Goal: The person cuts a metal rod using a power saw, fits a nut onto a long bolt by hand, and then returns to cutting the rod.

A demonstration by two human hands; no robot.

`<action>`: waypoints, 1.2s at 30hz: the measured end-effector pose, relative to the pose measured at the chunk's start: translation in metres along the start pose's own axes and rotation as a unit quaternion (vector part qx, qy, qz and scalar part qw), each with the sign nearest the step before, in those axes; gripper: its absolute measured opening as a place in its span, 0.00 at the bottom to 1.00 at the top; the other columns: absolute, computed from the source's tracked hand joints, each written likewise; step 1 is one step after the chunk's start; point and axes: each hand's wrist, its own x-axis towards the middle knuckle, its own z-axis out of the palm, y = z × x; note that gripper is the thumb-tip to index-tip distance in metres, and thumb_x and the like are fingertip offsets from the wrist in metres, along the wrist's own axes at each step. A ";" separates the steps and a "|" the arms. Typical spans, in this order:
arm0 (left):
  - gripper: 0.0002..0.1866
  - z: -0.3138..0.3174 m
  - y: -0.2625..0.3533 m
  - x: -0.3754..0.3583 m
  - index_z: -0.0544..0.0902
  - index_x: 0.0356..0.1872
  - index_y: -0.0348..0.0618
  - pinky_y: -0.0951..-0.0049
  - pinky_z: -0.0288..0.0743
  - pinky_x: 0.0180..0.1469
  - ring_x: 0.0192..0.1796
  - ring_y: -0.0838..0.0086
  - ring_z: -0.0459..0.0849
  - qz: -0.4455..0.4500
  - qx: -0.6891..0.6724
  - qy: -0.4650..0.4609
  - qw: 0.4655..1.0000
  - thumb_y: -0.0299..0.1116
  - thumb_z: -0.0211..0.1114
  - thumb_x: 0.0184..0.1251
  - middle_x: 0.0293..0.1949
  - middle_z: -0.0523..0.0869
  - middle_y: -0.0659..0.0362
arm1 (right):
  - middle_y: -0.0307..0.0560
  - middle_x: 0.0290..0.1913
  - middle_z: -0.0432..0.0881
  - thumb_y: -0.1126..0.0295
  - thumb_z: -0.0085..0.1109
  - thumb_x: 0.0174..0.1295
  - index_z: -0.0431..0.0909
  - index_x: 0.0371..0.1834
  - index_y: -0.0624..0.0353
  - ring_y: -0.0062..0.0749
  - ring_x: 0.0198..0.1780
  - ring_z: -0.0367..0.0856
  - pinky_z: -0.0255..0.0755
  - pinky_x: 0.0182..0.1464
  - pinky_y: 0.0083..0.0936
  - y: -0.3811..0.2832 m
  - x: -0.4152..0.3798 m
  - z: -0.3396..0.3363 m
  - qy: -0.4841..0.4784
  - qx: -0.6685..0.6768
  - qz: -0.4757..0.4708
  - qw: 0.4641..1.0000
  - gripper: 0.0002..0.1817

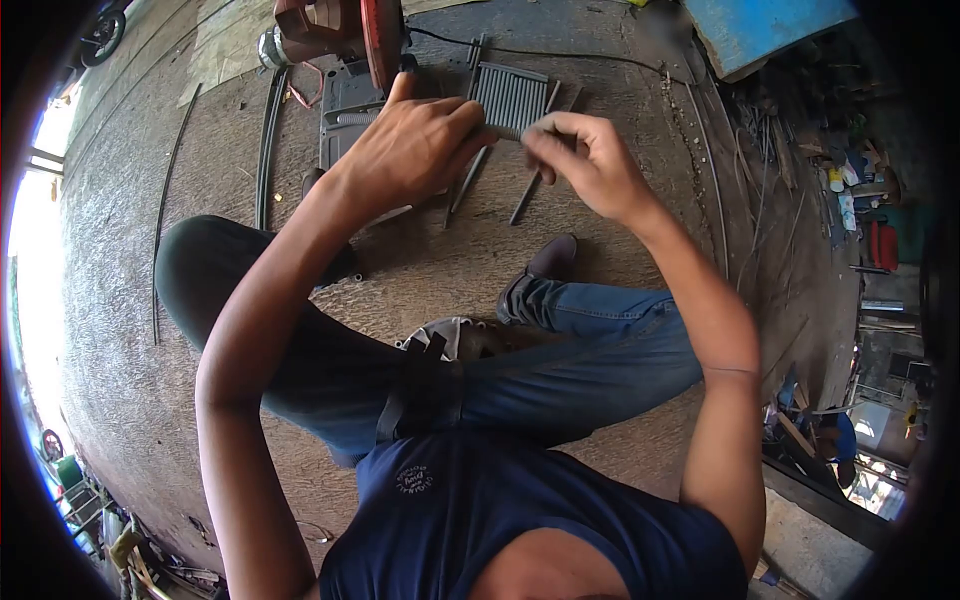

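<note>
Between my hands is a short ribbed metal rod (508, 133), held level above the ground. My left hand (415, 145) is closed around its left part, the thumb sticking up and most of the rod hidden in the fingers. The fingertips of my right hand (590, 165) pinch together at its right end. Just beyond my left hand stands a cut-off saw with a red guard (383, 45) on a dark base (345, 100). Beneath and behind my hands, a row of cut metal rods (510, 100) lies side by side on the ground.
Long thin rods (268, 150) lie left of the saw, and a loose rod (525, 195) is near my right hand. A black cable (600, 55) runs across the ground. A blue panel (770, 30) is at upper right, with clutter along the right side.
</note>
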 end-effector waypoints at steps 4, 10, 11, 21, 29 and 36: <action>0.11 0.000 0.000 0.000 0.74 0.37 0.42 0.55 0.62 0.54 0.35 0.56 0.83 0.010 -0.011 0.017 1.000 0.38 0.55 0.79 0.27 0.80 0.54 | 0.39 0.34 0.81 0.57 0.69 0.64 0.82 0.49 0.63 0.20 0.32 0.77 0.73 0.34 0.26 -0.005 0.002 0.027 0.246 -0.093 -0.262 0.928 0.20; 0.12 -0.003 0.001 0.002 0.81 0.37 0.43 0.58 0.63 0.50 0.34 0.65 0.85 -0.004 0.030 0.001 1.000 0.41 0.59 0.77 0.27 0.81 0.59 | 0.46 0.46 0.79 0.60 0.73 0.60 0.77 0.53 0.61 0.25 0.38 0.79 0.76 0.39 0.23 -0.004 -0.002 0.008 0.099 -0.051 -0.114 0.987 0.24; 0.12 -0.002 -0.001 0.001 0.81 0.37 0.43 0.58 0.63 0.50 0.34 0.65 0.85 -0.005 0.030 0.001 1.000 0.41 0.59 0.77 0.27 0.81 0.59 | 0.45 0.44 0.80 0.62 0.72 0.61 0.78 0.50 0.61 0.24 0.37 0.79 0.76 0.39 0.22 -0.008 -0.003 0.014 0.132 -0.042 -0.154 0.978 0.20; 0.12 0.004 -0.002 0.000 0.82 0.38 0.44 0.57 0.63 0.52 0.34 0.66 0.85 0.004 0.026 0.018 0.999 0.41 0.59 0.77 0.27 0.82 0.60 | 0.47 0.45 0.78 0.73 0.64 0.62 0.75 0.50 0.61 0.27 0.40 0.80 0.79 0.42 0.25 -0.008 -0.003 0.011 0.090 -0.010 -0.102 0.991 0.14; 0.13 0.002 -0.003 0.000 0.81 0.37 0.43 0.58 0.63 0.51 0.32 0.66 0.84 0.001 0.031 0.017 0.999 0.41 0.58 0.78 0.27 0.81 0.60 | 0.46 0.45 0.79 0.63 0.71 0.59 0.75 0.51 0.62 0.26 0.43 0.78 0.73 0.39 0.24 -0.009 -0.007 0.002 0.067 -0.023 -0.027 0.997 0.22; 0.12 0.002 -0.001 0.000 0.78 0.38 0.41 0.56 0.62 0.51 0.34 0.60 0.83 0.013 0.009 0.021 1.000 0.39 0.58 0.77 0.28 0.80 0.55 | 0.49 0.50 0.77 0.67 0.69 0.60 0.74 0.53 0.59 0.27 0.49 0.78 0.76 0.41 0.21 -0.001 -0.003 0.007 0.093 -0.082 -0.140 0.982 0.21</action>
